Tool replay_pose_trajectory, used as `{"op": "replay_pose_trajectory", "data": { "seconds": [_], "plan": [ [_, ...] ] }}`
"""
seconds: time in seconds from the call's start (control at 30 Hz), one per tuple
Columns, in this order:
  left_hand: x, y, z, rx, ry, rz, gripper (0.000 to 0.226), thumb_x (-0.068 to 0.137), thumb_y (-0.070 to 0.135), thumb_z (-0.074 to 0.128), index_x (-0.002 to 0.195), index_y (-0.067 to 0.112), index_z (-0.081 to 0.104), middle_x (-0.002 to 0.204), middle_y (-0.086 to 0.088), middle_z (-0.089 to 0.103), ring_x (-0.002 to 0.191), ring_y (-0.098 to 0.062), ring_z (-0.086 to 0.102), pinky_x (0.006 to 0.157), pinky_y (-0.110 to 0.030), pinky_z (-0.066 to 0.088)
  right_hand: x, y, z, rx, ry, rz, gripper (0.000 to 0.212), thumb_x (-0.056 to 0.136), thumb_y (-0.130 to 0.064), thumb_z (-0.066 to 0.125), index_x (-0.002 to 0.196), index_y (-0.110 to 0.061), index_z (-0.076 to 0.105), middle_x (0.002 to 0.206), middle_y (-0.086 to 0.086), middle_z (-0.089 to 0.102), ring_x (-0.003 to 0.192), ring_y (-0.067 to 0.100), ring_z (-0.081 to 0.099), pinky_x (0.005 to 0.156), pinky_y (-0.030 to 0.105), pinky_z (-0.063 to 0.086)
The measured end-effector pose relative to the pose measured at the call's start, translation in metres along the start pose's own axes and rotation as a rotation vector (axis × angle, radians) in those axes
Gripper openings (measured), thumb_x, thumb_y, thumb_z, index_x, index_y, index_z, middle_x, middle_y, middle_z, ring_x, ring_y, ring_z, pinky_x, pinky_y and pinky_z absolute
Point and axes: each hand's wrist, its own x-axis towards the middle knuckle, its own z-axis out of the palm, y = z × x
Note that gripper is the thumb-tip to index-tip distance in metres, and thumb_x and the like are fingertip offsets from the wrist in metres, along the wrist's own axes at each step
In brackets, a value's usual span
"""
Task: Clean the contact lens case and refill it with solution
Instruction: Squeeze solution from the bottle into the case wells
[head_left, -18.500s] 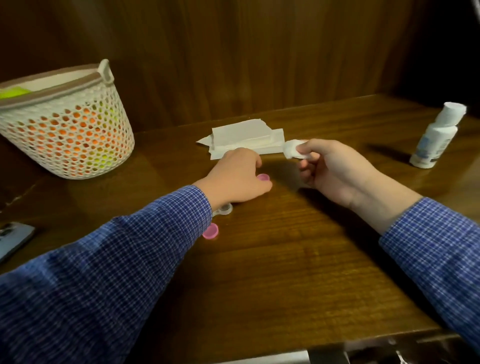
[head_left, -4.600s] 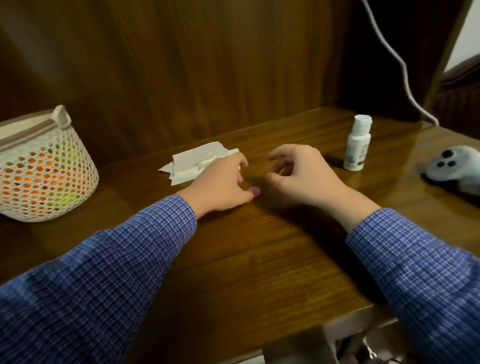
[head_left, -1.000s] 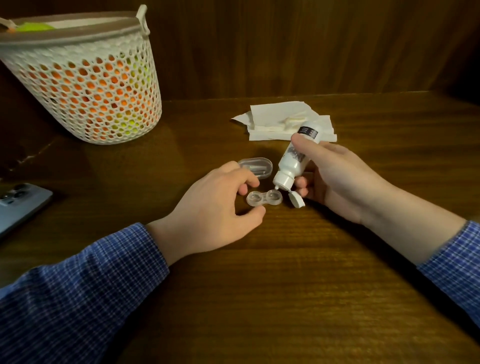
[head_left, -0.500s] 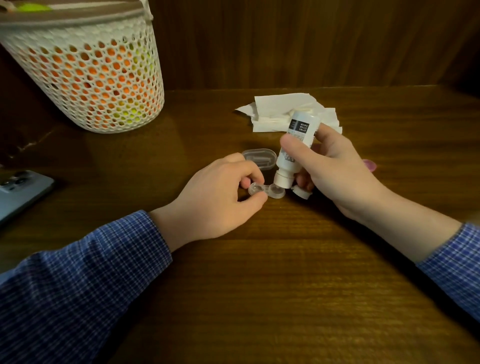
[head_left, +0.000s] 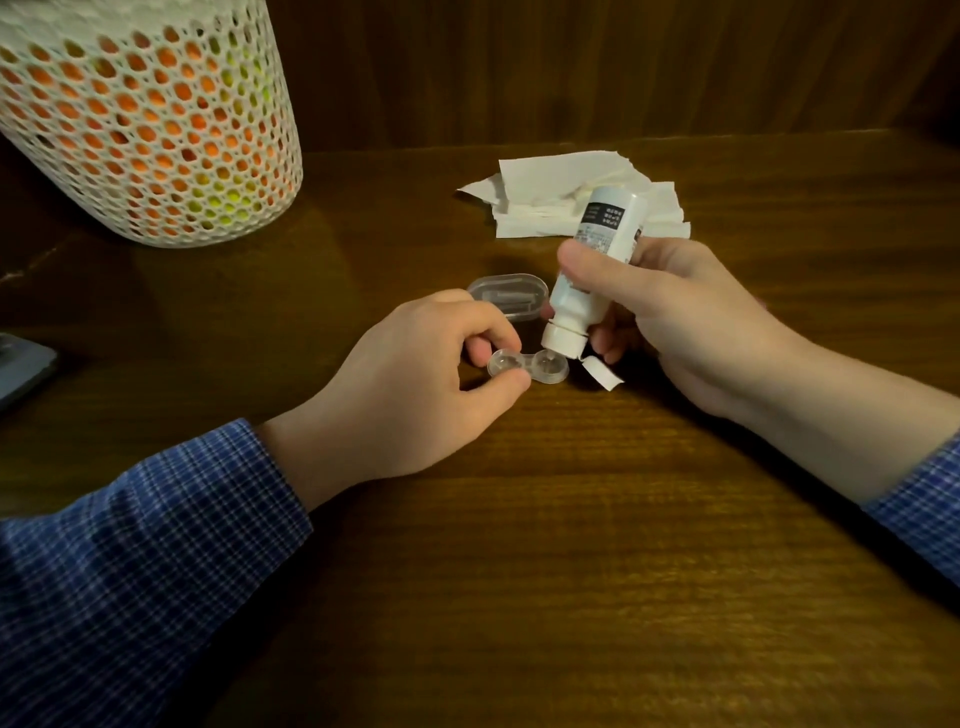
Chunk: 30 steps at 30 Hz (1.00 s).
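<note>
A clear two-well contact lens case (head_left: 540, 367) lies on the wooden table (head_left: 571, 545), both wells uncapped. My left hand (head_left: 415, 384) pinches its left well between thumb and forefinger. My right hand (head_left: 675, 317) grips a white solution bottle (head_left: 592, 270), tipped nozzle-down over the right well. The bottle's flip cap (head_left: 602, 375) hangs open beside the case. I cannot see any liquid stream.
A clear oval lid (head_left: 506, 292) lies just behind the case. Folded white tissues (head_left: 550, 202) sit further back. A white mesh basket (head_left: 145, 124) with orange and yellow contents stands at the back left. A grey device (head_left: 21, 364) lies at the left edge.
The bottle's nozzle has come down onto the right well and my right hand has shifted its grip slightly. My left hand keeps pinching the case. The view has moved closer.
</note>
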Motion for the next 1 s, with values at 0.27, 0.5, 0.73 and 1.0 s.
{"op": "replay_pose_trajectory", "data": {
  "seconds": [0.27, 0.5, 0.73, 1.0],
  "plan": [
    [0.0003, 0.0014, -0.0014, 0.005, -0.018, -0.009, 0.026, 0.086, 0.043, 0.064, 0.106, 0.029, 0.072, 0.083, 0.015, 0.056, 0.074, -0.008, 0.055, 0.064, -0.030, 0.050, -0.0009, -0.0026, 0.0009, 0.016, 0.016, 0.030, 0.021, 0.097, -0.035, 0.067, 0.102, -0.014, 0.070, 0.099, 0.017, 0.077, 0.058, 0.010, 0.061, 0.050, 0.021, 0.050],
    [0.0009, 0.0013, -0.0022, -0.010, -0.026, -0.011, 0.025, 0.087, 0.042, 0.066, 0.108, 0.029, 0.072, 0.084, 0.012, 0.057, 0.074, -0.010, 0.055, 0.067, -0.038, 0.053, -0.0014, -0.0032, 0.0009, 0.007, 0.018, 0.038, 0.023, 0.096, -0.035, 0.068, 0.104, -0.013, 0.071, 0.096, 0.015, 0.079, 0.057, 0.012, 0.059, 0.051, 0.022, 0.049],
    [0.0008, 0.0014, -0.0027, -0.011, -0.029, -0.007, 0.022, 0.088, 0.039, 0.068, 0.106, 0.028, 0.072, 0.083, 0.012, 0.058, 0.073, -0.011, 0.056, 0.066, -0.040, 0.053, -0.0022, -0.0042, 0.0007, 0.004, 0.012, 0.048, 0.024, 0.096, -0.035, 0.068, 0.106, -0.012, 0.071, 0.096, 0.013, 0.080, 0.058, 0.012, 0.059, 0.051, 0.022, 0.050],
    [0.0010, 0.0021, -0.0032, -0.013, -0.036, -0.008, 0.029, 0.086, 0.043, 0.064, 0.108, 0.027, 0.072, 0.083, 0.012, 0.057, 0.073, -0.013, 0.056, 0.066, -0.043, 0.053, -0.0023, -0.0055, 0.0012, 0.008, 0.020, 0.064, 0.023, 0.096, -0.034, 0.069, 0.106, -0.014, 0.070, 0.098, 0.014, 0.079, 0.062, 0.016, 0.059, 0.051, 0.023, 0.049]
  ]
}}
